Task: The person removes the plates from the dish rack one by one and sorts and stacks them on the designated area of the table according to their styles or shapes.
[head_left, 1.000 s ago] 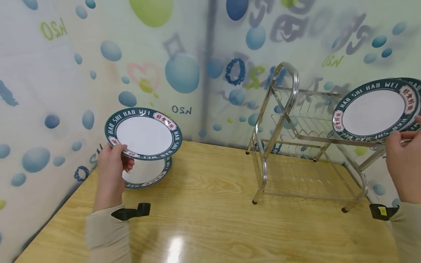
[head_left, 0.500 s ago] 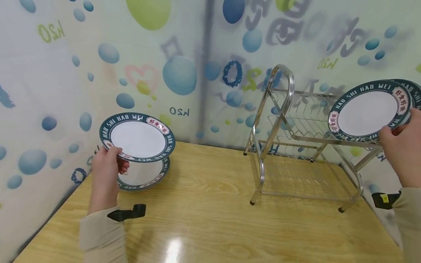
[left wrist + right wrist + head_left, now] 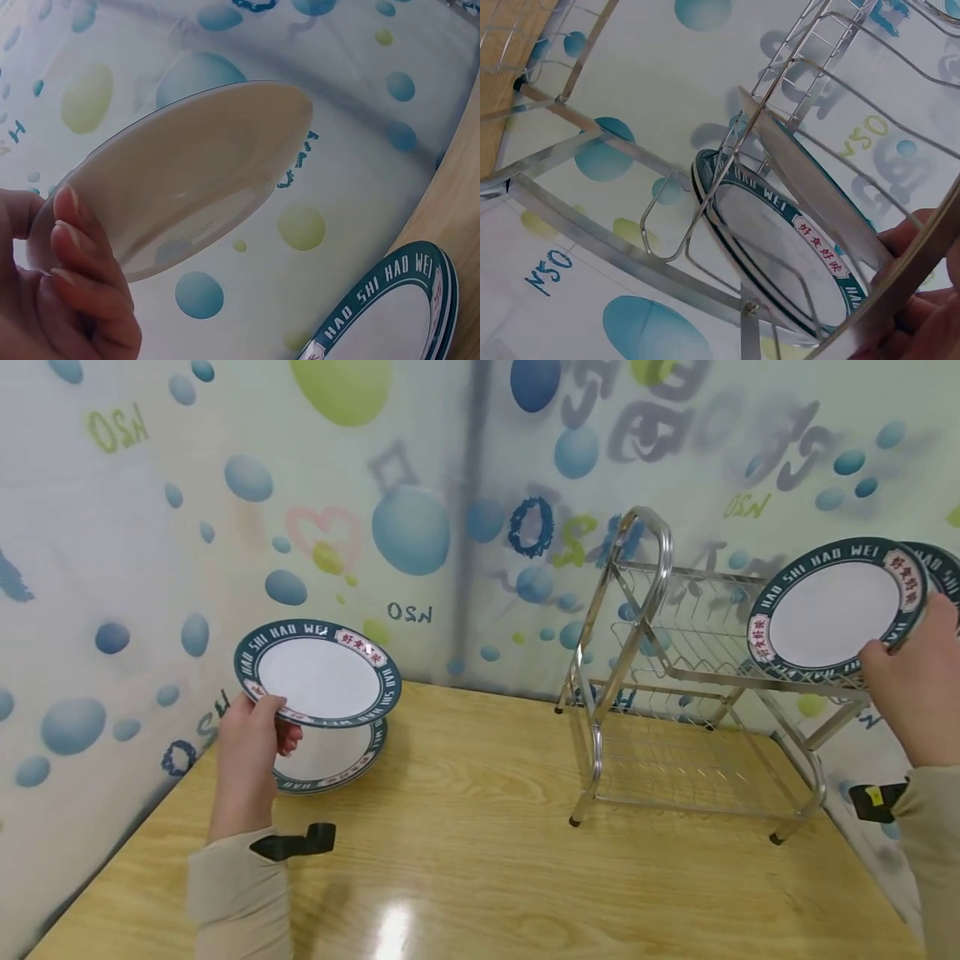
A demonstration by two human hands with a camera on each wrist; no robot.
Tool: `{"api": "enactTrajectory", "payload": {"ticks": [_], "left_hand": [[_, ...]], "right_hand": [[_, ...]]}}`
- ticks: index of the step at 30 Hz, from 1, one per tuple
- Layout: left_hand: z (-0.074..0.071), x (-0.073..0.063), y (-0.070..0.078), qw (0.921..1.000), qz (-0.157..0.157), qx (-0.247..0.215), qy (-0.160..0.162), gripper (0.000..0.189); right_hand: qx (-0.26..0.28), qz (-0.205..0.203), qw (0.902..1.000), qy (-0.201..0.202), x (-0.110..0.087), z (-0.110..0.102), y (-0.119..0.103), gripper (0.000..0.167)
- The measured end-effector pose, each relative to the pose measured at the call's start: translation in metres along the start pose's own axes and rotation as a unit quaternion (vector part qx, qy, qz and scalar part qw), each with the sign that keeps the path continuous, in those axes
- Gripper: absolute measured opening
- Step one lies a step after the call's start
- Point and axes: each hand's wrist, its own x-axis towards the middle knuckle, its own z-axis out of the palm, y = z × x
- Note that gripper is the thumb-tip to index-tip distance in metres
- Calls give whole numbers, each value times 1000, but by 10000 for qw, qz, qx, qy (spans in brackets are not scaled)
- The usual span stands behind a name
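Observation:
My left hand (image 3: 251, 747) pinches the rim of a white plate (image 3: 318, 677) with a dark green lettered border, thumb on top and fingers beneath. The plate hovers tilted over a small stack of matching plates (image 3: 326, 756) on the table. In the left wrist view its pale underside (image 3: 195, 165) faces the camera. At the far right, my right hand (image 3: 918, 685) grips the lower right rim of another such plate (image 3: 832, 606), which leans at the upper tier of a metal dish rack (image 3: 633, 652). Behind it another plate (image 3: 780, 255) stands in the rack's wires.
The rack's lower tier (image 3: 675, 764) is a wire shelf close above the wooden table (image 3: 480, 868). A printed curtain (image 3: 315, 485) hangs behind and at the left. Dark straps (image 3: 300, 843) circle both wrists.
My right hand has risen slightly and sits higher along its plate's rim; the gap to the plate behind has widened. The left plate stays over the stack, dipping slightly. The view has shifted a little.

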Motion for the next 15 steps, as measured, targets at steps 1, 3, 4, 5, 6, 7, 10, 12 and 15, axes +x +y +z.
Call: {"api": "enactTrajectory", "payload": {"ticks": [1, 3, 4, 5, 6, 7, 10, 12, 15], "left_hand": [[0, 1, 0, 10000, -41, 44, 11, 37], [-1, 2, -1, 9998, -142, 148, 26, 34], [-1, 3, -1, 9995, -174, 248, 34, 34], [-2, 4, -2, 9991, -207, 368, 34, 33], [-2, 4, -3, 9985, -220, 501, 22, 32], [-3, 5, -4, 9976, -228, 653, 5, 32], [-3, 8, -8, 9938, -266, 1081, -51, 33], [-4, 10, -11, 9914, -328, 1262, -76, 35], [-5, 13, -14, 9892, -471, 1387, -89, 37]], "right_hand": [[-5, -22, 10000, -41, 1, 0, -1, 60], [10, -52, 9998, -180, 4, 1, -4, 58], [-20, -69, 9996, -257, 5, 1, -6, 57], [-54, -100, 9994, -337, 5, 2, -7, 55], [-100, -110, 9989, -440, 6, 2, -8, 52], [-147, -112, 9985, -524, 6, 3, -8, 49], [-292, -117, 9969, -714, 5, 5, -7, 44], [-335, -159, 9969, -698, 5, 6, -6, 41], [-345, -240, 9973, -603, 7, 10, -7, 37]]}}
